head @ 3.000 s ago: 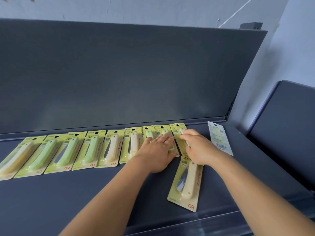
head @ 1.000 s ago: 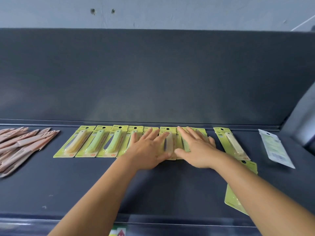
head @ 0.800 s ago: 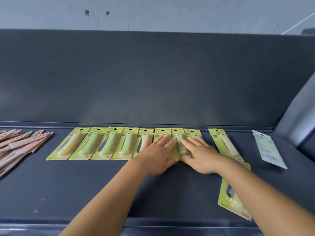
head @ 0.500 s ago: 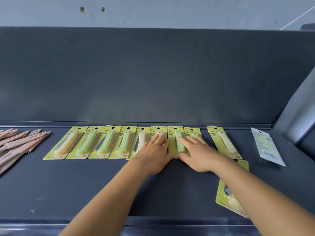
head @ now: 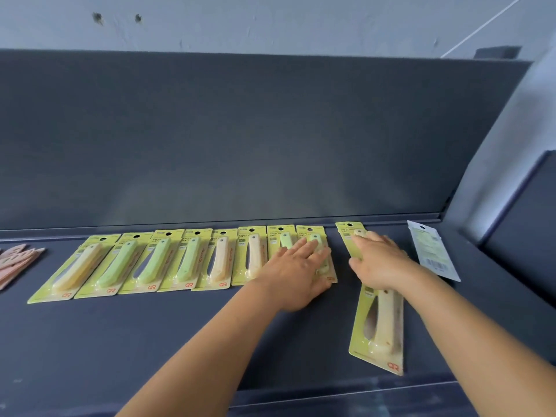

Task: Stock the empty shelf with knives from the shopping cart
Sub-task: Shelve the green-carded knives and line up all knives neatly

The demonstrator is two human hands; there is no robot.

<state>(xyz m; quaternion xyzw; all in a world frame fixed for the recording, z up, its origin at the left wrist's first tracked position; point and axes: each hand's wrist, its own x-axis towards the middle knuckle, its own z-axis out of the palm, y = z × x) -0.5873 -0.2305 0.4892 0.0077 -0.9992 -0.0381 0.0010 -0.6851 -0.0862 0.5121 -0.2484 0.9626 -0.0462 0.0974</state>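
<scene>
On dark shelf (head: 150, 341): left hand (head: 296, 275) flat on knife-pack row (head: 180, 260); right hand (head: 380, 263) flat on separate pack (head: 349, 236); white packet (head: 433, 251) beside.

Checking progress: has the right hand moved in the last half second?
Yes, rightward: the right hand now rests on the lone pack, nearer the white pack.

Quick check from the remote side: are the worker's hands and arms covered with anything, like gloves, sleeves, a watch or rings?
Nothing worn that shows. The left hand and right hand are bare, with no gloves, and no rings visible. Both forearms are uncovered to the frame's bottom edge: no sleeve, watch, wristband or strap in view.
</scene>
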